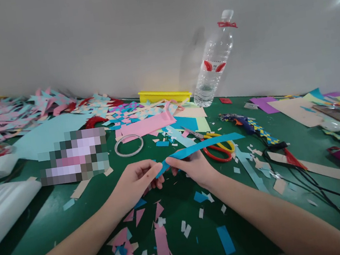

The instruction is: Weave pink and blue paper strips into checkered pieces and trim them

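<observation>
A long blue paper strip (204, 144) is held above the green table (58, 210) by both hands. My left hand (136, 179) pinches its near end with fingers closed. My right hand (193, 167) grips the strip a little farther along, fingers wrapped round it. The rest of the strip runs up and right, over red and yellow scissors (219, 148) lying just behind my right hand. A roll of clear tape (128, 145) lies behind my left hand.
Pink and blue paper scraps (161, 242) litter the table near me. Woven paper pieces and sheets (153, 119) lie further back, with a yellow tray (164, 95) and a plastic water bottle (214, 64) by the wall. A glue gun (240, 119) and black cable (310, 183) lie at right.
</observation>
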Demonstrator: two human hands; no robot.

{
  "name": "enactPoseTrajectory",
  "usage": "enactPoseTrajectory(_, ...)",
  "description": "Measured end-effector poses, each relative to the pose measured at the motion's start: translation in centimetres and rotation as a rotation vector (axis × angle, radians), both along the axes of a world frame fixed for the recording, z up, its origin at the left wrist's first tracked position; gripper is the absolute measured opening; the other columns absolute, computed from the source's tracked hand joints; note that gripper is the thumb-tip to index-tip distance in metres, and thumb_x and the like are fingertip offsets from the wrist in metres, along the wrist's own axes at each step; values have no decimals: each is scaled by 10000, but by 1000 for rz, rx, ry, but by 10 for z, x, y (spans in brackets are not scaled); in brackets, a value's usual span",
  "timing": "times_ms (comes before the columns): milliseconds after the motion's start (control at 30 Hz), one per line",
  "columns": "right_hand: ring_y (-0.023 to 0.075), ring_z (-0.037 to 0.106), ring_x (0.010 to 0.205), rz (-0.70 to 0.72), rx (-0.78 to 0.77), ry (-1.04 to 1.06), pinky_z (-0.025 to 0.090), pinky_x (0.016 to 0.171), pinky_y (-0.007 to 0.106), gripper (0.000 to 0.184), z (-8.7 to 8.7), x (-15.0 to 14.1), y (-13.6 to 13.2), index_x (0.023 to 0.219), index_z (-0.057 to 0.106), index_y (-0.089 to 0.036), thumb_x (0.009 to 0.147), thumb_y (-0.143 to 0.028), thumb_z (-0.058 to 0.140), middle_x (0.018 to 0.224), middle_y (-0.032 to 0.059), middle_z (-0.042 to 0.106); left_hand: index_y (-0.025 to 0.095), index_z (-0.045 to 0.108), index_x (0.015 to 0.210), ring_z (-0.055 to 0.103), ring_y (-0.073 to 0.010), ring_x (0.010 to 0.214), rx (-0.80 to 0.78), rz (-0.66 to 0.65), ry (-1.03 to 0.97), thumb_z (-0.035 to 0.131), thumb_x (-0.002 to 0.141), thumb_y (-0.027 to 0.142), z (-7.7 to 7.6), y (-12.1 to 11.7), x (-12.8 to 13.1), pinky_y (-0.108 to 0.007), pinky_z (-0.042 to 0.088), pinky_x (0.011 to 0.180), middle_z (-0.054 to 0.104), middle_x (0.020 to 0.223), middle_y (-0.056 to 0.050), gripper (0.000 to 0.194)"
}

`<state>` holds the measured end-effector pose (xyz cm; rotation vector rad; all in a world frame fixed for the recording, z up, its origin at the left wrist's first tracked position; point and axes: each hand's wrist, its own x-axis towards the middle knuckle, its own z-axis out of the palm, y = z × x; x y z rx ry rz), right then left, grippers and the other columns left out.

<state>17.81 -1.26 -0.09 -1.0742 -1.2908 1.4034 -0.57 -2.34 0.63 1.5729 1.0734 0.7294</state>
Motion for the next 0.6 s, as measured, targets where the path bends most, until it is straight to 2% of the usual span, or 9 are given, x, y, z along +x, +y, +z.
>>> enactPoseTrajectory(133, 105, 579, 500, 26, 8, -23, 485, 524, 242, 198, 1, 0, 0, 625, 659, -168, 684, -335, 746, 553, -21, 622, 161, 621, 696, 532, -106, 511, -5, 18, 70, 513, 866, 470, -1, 1, 0, -199, 360, 457, 628, 606, -7, 370)
enactPoseTrajectory(267, 123, 614, 545, -8, -23, 65, 504, 559, 259, 194, 0, -1, 0, 695, 684, -176, 671, -354, 758, 598, -14, 650, 164, 622, 707, 556, -118, 539, 11, 28, 88, 515, 866, 466, -2, 1, -1, -201, 375, 460, 626, 629, -14, 358)
enactPoseTrajectory(433, 124, 623, 596, -44, -71, 170, 487, 575, 251, 214, -6, 0, 4, 687, 702, -169, 668, -374, 758, 645, 17, 679, 169, 619, 707, 535, -110, 506, 20, 57, 96, 513, 867, 458, -1, 0, -2, -187, 368, 427, 611, 604, -8, 347)
enactPoseTrajectory(600, 113, 622, 633, -187, -150, 362, 481, 567, 223, 210, -10, 4, 13, 672, 695, -166, 607, -331, 808, 659, -3, 663, 167, 586, 663, 525, -99, 467, 9, 94, 56, 529, 859, 456, -2, 1, -1, -185, 403, 417, 579, 577, 10, 353)
